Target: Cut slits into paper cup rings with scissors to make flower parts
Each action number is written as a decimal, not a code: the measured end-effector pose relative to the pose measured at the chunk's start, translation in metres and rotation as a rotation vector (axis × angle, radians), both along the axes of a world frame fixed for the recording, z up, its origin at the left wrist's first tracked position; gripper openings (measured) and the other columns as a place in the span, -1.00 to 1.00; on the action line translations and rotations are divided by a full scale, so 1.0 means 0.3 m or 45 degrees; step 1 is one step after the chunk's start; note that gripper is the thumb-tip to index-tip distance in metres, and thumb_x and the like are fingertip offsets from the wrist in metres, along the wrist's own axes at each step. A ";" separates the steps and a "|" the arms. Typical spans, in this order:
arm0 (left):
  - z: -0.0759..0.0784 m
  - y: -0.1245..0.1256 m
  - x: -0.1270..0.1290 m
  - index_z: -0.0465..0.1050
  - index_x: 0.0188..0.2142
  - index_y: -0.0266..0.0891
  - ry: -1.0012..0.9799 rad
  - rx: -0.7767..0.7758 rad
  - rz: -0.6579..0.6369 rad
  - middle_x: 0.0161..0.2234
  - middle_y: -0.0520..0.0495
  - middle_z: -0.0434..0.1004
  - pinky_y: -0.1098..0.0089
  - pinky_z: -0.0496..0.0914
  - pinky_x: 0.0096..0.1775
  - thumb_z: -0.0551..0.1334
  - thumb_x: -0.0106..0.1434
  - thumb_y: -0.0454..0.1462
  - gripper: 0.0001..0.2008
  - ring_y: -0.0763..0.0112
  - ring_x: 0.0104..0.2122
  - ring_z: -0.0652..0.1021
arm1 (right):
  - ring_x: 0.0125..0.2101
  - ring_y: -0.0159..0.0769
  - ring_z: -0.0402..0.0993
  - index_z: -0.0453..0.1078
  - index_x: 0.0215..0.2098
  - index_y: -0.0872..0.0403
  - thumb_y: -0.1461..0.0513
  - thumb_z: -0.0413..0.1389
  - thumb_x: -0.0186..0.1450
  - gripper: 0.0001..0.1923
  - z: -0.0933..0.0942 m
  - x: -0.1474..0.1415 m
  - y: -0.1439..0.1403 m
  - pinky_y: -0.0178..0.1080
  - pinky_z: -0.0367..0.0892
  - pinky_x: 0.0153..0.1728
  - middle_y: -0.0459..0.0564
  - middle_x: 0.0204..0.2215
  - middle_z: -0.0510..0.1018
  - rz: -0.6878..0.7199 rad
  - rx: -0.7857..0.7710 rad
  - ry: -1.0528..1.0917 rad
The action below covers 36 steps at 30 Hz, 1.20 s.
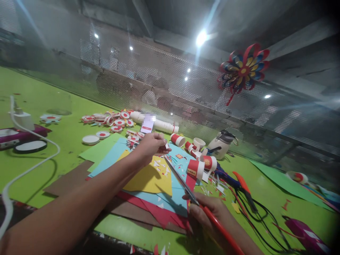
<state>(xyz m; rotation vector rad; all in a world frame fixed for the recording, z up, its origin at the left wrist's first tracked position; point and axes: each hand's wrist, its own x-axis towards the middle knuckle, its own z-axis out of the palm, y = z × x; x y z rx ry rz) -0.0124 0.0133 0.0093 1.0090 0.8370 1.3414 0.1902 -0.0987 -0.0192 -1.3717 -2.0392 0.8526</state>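
Note:
My left hand (pixel 152 144) reaches forward over a stack of coloured paper sheets (pixel 148 177) and pinches a small red and white paper piece (pixel 165 145) between its fingertips. My right hand (pixel 205 212) sits low near the table's front edge and grips red-handled scissors (pixel 186 187). The blades point up and left toward the left hand and look closed. Yellow, light blue, red and brown sheets lie fanned under both hands, sprinkled with small white and red offcuts.
Red and white paper cups (pixel 198 166) and round paper discs (pixel 114 121) lie on the green table (pixel 61 138). A white tube (pixel 159 124), a white glue gun (pixel 221 145), black cables (pixel 255 212), a white charger cable (pixel 32 156) and a mesh wall with a paper pinwheel (pixel 243 71) surround them.

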 end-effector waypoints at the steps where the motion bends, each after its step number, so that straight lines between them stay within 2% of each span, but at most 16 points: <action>1: -0.001 0.003 -0.003 0.21 -0.59 -0.28 -0.012 -0.003 -0.004 -0.68 -0.01 0.38 0.28 0.43 -0.37 0.19 0.04 -0.47 -0.82 0.40 -0.60 0.52 | -0.60 -0.37 0.30 0.44 -0.43 0.13 -0.05 -0.02 0.23 -0.57 -0.003 0.004 0.001 -0.39 0.20 -0.62 -0.07 -0.62 0.41 0.042 -0.018 -0.030; 3: -0.002 0.007 -0.006 0.21 -0.59 -0.28 -0.027 0.011 -0.020 -0.67 0.00 0.38 0.29 0.43 -0.37 0.21 0.02 -0.47 -0.82 0.39 -0.59 0.52 | -0.60 -0.36 0.32 0.46 -0.38 0.14 -0.05 -0.04 0.24 -0.55 -0.008 0.013 0.005 -0.39 0.22 -0.62 -0.07 -0.63 0.43 0.072 -0.023 -0.092; 6: -0.003 0.006 -0.005 0.20 -0.60 -0.28 -0.022 0.046 -0.040 -0.67 0.01 0.37 0.34 0.42 -0.41 0.24 0.01 -0.44 -0.80 0.40 -0.59 0.52 | -0.56 -0.27 0.40 0.48 -0.26 0.15 -0.06 -0.05 0.24 -0.51 -0.013 0.021 0.013 -0.34 0.28 -0.58 -0.02 -0.62 0.49 -0.033 0.061 -0.079; 10: -0.001 -0.001 -0.002 0.21 -0.60 -0.28 -0.025 0.077 -0.046 -0.66 0.01 0.37 0.35 0.41 -0.40 0.23 0.03 -0.42 -0.81 0.45 -0.61 0.50 | -0.57 -0.26 0.40 0.46 -0.29 0.15 -0.07 -0.06 0.24 -0.51 -0.017 0.013 0.020 -0.32 0.28 -0.58 -0.01 -0.60 0.49 -0.110 0.140 -0.022; 15: -0.002 -0.010 0.000 0.24 -0.56 -0.29 -0.016 0.079 -0.058 -0.62 -0.02 0.41 0.32 0.40 -0.33 0.20 0.07 -0.41 -0.85 0.44 -0.55 0.51 | -0.64 -0.33 0.35 0.43 -0.28 0.16 -0.07 -0.06 0.25 -0.52 -0.008 0.000 0.020 -0.37 0.24 -0.66 -0.05 -0.65 0.43 -0.140 0.129 0.043; 21: -0.004 -0.015 0.001 0.27 -0.53 -0.30 0.000 0.118 -0.084 -0.56 -0.04 0.44 0.35 0.38 -0.32 0.25 0.07 -0.33 -0.85 0.46 -0.50 0.49 | -0.67 -0.34 0.35 0.40 -0.18 0.17 -0.04 -0.07 0.27 -0.54 0.001 0.001 0.016 -0.37 0.24 -0.67 -0.09 -0.69 0.42 -0.094 0.024 0.092; 27: -0.005 -0.012 0.002 0.30 -0.54 -0.32 0.004 0.133 -0.091 -0.57 -0.03 0.42 0.37 0.36 -0.34 0.28 0.04 -0.31 -0.83 0.49 -0.51 0.45 | -0.68 -0.37 0.29 0.40 -0.18 0.17 -0.04 -0.08 0.28 -0.52 0.000 0.002 0.010 -0.37 0.20 -0.68 -0.09 -0.67 0.40 -0.114 0.068 0.045; 33: -0.005 -0.014 0.007 0.28 -0.56 -0.32 -0.021 0.136 -0.121 -0.57 -0.05 0.42 0.37 0.37 -0.35 0.27 0.05 -0.32 -0.83 0.47 -0.51 0.46 | -0.48 -0.18 0.45 0.47 -0.24 0.17 -0.08 -0.05 0.23 -0.49 -0.018 0.006 0.020 -0.29 0.35 -0.50 0.00 -0.62 0.48 -0.162 0.215 0.039; 36: -0.002 -0.017 0.011 0.28 -0.55 -0.31 -0.022 0.113 -0.098 -0.58 -0.04 0.42 0.39 0.37 -0.36 0.26 0.06 -0.34 -0.84 0.46 -0.50 0.47 | -0.53 -0.20 0.44 0.48 -0.25 0.17 -0.10 -0.07 0.21 -0.46 -0.031 0.009 0.027 -0.28 0.33 -0.53 0.00 -0.60 0.48 -0.184 0.232 0.028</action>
